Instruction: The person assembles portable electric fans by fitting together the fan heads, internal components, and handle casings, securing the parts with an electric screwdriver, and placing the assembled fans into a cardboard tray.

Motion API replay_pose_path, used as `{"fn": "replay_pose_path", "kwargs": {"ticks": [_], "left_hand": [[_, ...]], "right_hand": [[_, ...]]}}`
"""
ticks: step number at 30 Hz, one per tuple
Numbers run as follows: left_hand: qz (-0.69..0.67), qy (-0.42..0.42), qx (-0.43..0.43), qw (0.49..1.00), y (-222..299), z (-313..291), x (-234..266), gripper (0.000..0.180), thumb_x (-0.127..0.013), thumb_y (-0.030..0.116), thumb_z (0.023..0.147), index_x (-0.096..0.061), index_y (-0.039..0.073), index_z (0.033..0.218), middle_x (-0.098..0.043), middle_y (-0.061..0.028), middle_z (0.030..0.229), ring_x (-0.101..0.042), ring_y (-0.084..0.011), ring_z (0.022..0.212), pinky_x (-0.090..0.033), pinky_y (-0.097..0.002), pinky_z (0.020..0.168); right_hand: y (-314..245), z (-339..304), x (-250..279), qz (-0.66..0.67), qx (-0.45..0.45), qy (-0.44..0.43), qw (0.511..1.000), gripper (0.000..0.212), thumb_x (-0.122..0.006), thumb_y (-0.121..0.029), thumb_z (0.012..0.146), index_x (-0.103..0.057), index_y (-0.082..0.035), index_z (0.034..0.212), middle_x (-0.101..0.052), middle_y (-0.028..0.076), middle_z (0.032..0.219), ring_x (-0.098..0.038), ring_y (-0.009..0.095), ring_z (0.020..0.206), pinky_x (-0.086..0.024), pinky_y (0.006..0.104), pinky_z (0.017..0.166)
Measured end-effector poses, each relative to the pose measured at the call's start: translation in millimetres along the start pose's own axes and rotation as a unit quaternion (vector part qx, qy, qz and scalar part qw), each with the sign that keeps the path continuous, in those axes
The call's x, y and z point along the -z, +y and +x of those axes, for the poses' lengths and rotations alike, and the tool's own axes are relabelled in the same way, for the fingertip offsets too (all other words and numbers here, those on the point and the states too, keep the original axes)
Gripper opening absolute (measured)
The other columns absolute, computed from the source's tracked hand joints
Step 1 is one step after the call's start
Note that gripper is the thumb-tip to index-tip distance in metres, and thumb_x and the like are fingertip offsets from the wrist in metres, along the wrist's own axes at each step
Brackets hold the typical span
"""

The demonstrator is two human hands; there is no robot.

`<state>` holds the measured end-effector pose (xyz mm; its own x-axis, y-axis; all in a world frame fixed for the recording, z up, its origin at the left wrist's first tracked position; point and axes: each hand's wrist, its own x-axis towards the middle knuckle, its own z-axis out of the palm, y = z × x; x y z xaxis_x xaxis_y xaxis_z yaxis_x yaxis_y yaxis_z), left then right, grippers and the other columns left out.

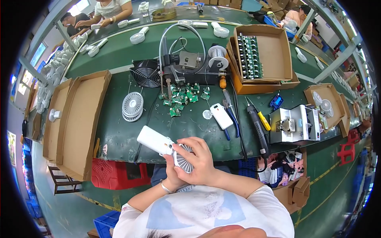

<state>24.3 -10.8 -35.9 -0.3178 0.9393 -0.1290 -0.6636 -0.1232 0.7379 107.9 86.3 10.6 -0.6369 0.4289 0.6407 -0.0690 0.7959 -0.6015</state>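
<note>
While the green bench [115, 139] spreads out below the head view, the fan [154, 139] sits over its near edge, a smooth white plastic handle with rounded corners joined to a round, ribbed head. The right hand [201, 158] grasps that head, fingers curled across the ribs; the left hand [171, 172] pinches near the joint. Beyond lie loose, flat green boards [180, 98], circular slatted grilles [132, 105], a shiny metallic wire spool [218, 57] and, leftward, a long matte cardboard tray [81, 131].
</note>
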Motion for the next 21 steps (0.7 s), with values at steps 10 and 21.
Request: {"fn": "replay_pose_path", "kwargs": {"ticks": [10,21], "left_hand": [[0.121,0.058,-0.169,0.976,4,22,7,0.086,-0.043,0.072,0.085,-0.034,0.001,0.131,-0.057,-0.0166,0.118,-0.058,-0.0229,0.108,-0.047,-0.0358,0.094],[0.161,-0.088,-0.211,0.960,15,29,0,0.092,-0.065,0.065,0.076,-0.032,0.005,0.137,-0.049,-0.0165,0.128,-0.054,-0.0266,0.114,-0.044,-0.0381,0.096]], "right_hand": [[60,27,56,-0.247,-0.144,-0.032,0.958,0.086,-0.071,-0.035,0.080,-0.027,-0.002,0.146,-0.023,0.025,0.150,-0.020,0.044,0.139,-0.018,0.0520,0.112],[30,1,39,0.064,-0.014,-0.109,0.992,0.070,-0.081,-0.025,0.070,-0.049,-0.004,0.129,-0.050,0.016,0.121,-0.049,0.031,0.111,-0.045,0.0393,0.090]]}}
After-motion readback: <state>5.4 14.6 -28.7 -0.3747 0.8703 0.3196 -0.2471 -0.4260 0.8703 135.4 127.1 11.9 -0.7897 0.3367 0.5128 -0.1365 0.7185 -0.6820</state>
